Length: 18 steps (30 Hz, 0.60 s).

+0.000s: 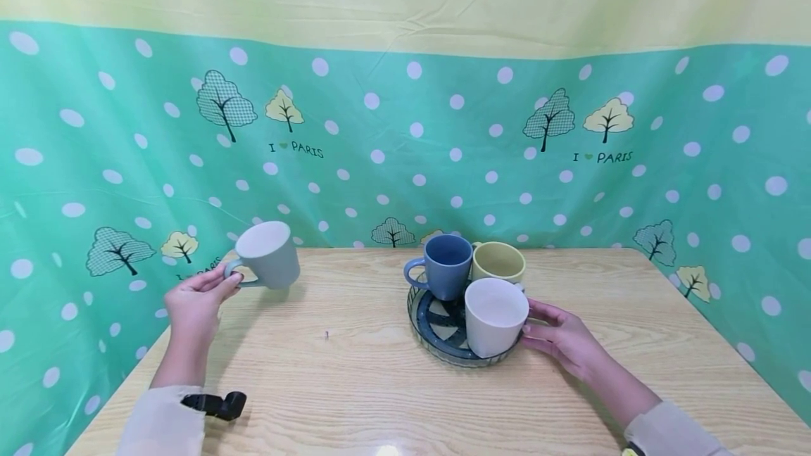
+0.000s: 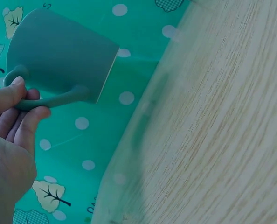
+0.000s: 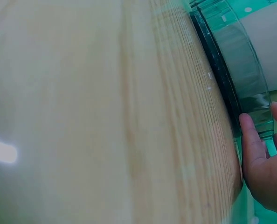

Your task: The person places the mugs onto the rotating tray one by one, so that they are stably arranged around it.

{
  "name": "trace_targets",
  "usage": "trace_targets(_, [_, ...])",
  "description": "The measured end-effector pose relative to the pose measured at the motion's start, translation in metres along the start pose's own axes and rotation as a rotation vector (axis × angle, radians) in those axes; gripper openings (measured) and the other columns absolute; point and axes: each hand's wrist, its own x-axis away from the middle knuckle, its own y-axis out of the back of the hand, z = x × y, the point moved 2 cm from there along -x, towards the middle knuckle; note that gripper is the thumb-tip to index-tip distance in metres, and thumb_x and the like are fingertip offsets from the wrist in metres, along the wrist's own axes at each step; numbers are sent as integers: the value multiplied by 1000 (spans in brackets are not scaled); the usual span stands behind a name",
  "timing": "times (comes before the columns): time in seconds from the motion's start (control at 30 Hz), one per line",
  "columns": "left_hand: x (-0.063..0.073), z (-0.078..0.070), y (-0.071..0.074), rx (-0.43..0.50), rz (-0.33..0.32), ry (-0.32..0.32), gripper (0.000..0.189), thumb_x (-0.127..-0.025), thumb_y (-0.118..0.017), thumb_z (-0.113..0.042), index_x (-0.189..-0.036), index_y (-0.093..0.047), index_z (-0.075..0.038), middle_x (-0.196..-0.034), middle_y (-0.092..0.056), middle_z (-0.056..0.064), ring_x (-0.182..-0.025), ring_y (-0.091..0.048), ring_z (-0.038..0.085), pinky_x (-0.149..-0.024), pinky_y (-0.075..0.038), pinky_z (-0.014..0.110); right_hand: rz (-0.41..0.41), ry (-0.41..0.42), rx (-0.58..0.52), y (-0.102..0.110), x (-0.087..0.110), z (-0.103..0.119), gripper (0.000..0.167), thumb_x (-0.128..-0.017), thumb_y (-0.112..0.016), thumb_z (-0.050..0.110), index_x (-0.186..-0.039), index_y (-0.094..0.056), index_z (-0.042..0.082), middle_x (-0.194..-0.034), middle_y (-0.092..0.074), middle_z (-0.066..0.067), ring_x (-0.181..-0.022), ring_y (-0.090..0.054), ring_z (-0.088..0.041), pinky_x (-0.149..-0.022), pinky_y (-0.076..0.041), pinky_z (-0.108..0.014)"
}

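My left hand pinches the handle of a grey-green mug, holding it raised and tilted over the table's left side. In the left wrist view, thumb and fingers close round the handle of that mug. My right hand is at the right edge of a round clear-walled tray with a dark patterned base. In the right wrist view, a straight finger touches the tray's outer wall, low down. A white mug, a blue mug and a yellow mug stand together at the tray.
The wood-grain table stretches below both hands. A green and yellow printed curtain hangs behind it and along both sides. A tiny dark speck lies left of the tray. A black strap crosses the left sleeve.
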Motion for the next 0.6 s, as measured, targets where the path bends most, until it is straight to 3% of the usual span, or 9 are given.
trace_targets(0.43, [12, -3, -7, 100, 54, -53, 30, -70, -80, 14, -96, -76, 0, -82, -75, 2, -72, -72, 13, -66, -60, 28, -6, -3, -2, 0, -1, 0, 76, -88, -65, -7, -149, -21, -10, -145, -31, -27, -105, -62, -18, -96, -52, -41])
trace_targets(0.6, [18, -3, -10, 94, 90, -68, 27, -73, -77, 16, -96, -75, 1, -81, -74, 5, -72, -72, 13, -66, -60, 28, -4, -1, 1, 0, 0, 0, 75, -88, -64, -8, -149, -20, -10, -146, -29, -28, -105, -62, -18, -96, -52, -41])
